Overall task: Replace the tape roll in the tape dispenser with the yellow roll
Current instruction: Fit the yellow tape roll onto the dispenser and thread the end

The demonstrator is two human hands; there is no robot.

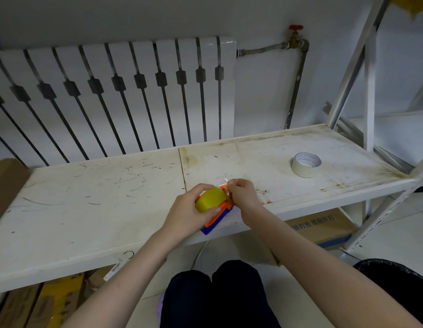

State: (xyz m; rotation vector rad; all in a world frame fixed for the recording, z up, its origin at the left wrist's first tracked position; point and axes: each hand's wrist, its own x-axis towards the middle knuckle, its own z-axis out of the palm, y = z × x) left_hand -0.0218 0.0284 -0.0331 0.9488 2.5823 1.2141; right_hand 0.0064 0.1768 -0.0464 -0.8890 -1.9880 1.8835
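A yellow tape roll sits in an orange and blue tape dispenser near the front edge of the white shelf board. My left hand wraps around the roll and dispenser from the left, thumb on the roll's lower side. My right hand is at the roll's right end, fingers pinched on a clear strip of tape end. A whitish tape roll lies flat on the shelf to the right, apart from both hands.
A white radiator stands behind the shelf, with a pipe and red valve to its right. Shelf uprights rise at the right. Cardboard boxes sit under the shelf. A black bin is at lower right.
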